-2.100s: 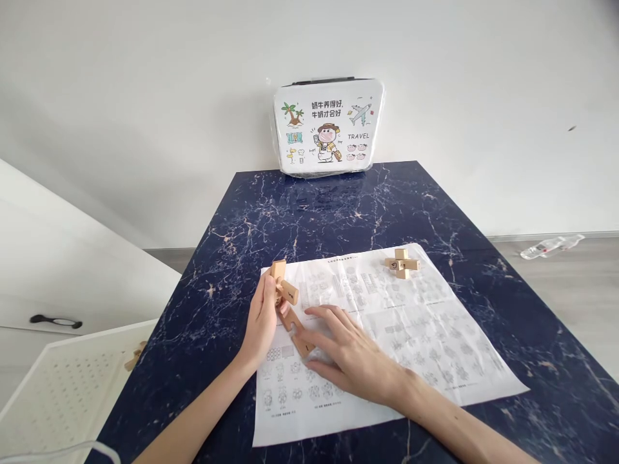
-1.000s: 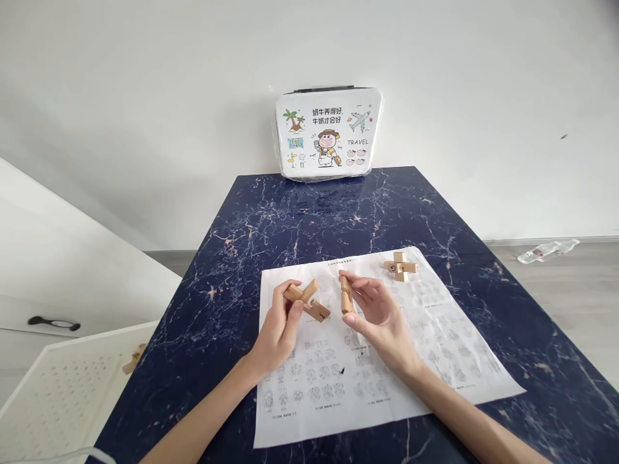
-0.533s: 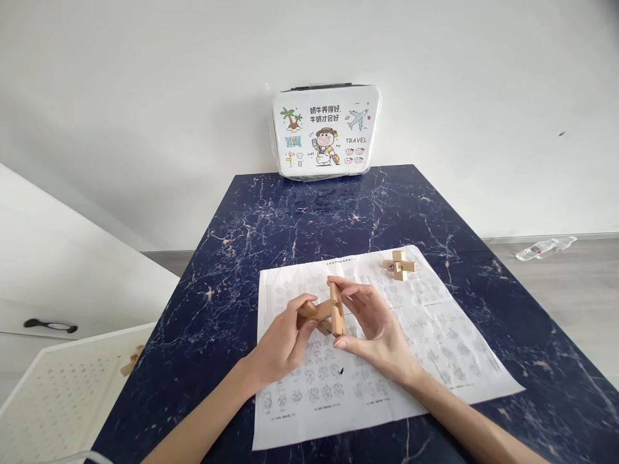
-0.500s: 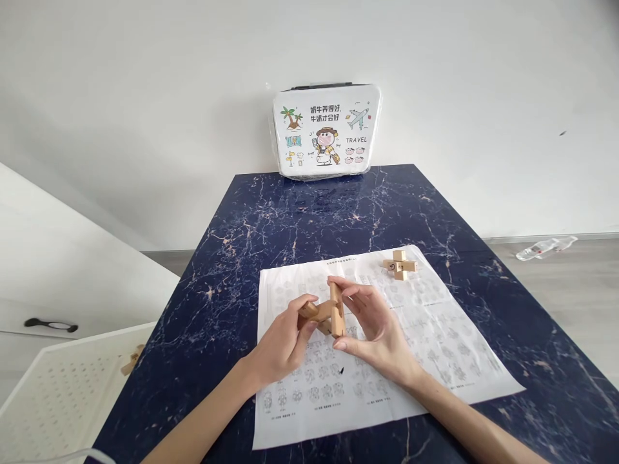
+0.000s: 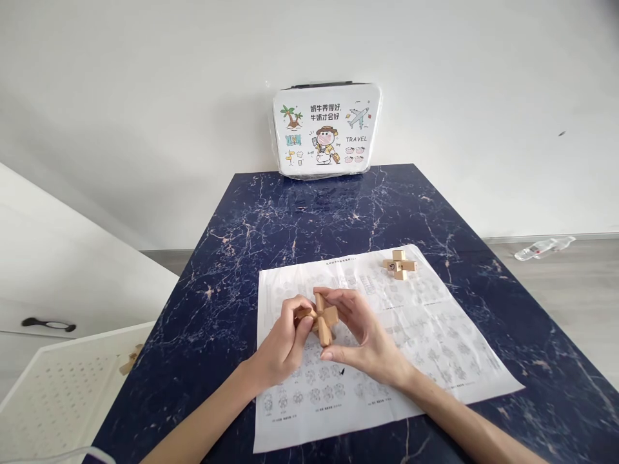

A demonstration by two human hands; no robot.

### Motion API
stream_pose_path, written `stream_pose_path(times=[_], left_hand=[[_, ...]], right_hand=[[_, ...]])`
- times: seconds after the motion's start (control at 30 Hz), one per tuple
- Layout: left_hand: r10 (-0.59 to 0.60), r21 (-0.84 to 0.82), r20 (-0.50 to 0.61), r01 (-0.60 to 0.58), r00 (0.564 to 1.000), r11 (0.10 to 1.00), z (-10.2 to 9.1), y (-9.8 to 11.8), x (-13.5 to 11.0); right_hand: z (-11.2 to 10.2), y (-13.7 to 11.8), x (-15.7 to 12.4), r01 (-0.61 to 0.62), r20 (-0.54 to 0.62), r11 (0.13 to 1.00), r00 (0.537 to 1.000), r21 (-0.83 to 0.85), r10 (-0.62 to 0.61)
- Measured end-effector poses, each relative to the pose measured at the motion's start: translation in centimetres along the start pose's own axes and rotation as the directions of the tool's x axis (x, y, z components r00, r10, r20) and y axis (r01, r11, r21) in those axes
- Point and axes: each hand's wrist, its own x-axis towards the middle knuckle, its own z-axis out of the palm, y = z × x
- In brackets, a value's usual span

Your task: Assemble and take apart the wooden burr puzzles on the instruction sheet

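Between my hands, above a printed instruction sheet [image 5: 333, 425], is a wooden burr puzzle [image 5: 324, 330] of crossed, notched sticks. My left hand [image 5: 285, 338] pinches its left side with thumb and fingers. My right hand [image 5: 370, 338] grips one upright stick by its two ends, fingers at the top and thumb at the bottom. The inner joints are partly hidden by my fingers. A second wooden burr puzzle [image 5: 399, 265], shaped like a cross with a dark mark on one end, rests on the sheet's far right corner.
A white cartoon-printed case [image 5: 329, 151] in clear wrap stands at the table's far edge against the wall. The blue marbled table [image 5: 309, 219] lies under the sheet. Below left, a white perforated basket [image 5: 62, 386] holds wooden pieces [image 5: 129, 362]. Clear plastic [image 5: 544, 248] lies on the floor.
The upright stick has shifted left and into the other pieces, so a stick end now pokes out on its right. My right hand has moved left with it.
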Motion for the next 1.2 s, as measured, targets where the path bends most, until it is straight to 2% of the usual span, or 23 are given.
stream_pose_path(times=[0.33,0.53,0.63,0.83,1.03,1.2], left_hand=[[-0.116,-0.179,-0.079,0.1,0.99,0.979,0.6,1.2,0.5],[-0.169,-0.242,-0.131,0.134,0.977,0.961,0.4,1.5,0.6],[-0.212,-0.29,-0.132,0.167,0.968,0.942,0.3,1.7,0.7],[-0.226,-0.32,-0.144,0.171,0.963,0.932,0.5,2.0,0.8],[-0.239,-0.248,-0.209,0.185,0.948,0.951,0.2,1.9,0.8],[-0.282,-0.267,-0.22,0.22,0.934,0.938,0.2,1.8,0.8]], right_hand=[[0.4,0.4,0.0,0.021,-0.053,1.0,0.998,-0.015,-0.022],[0.4,0.5,0.1,0.011,-0.027,0.999,1.0,0.049,-0.009],[0.5,0.4,0.1,0.017,-0.043,1.0,0.999,0.019,-0.016],[0.4,0.4,0.1,0.02,-0.048,1.0,0.999,-0.02,-0.021],[0.4,0.5,0.2,0.007,-0.026,1.0,1.0,-0.003,-0.008],[0.6,0.3,0.1,-0.02,-0.023,1.0,1.0,-0.014,0.019]])
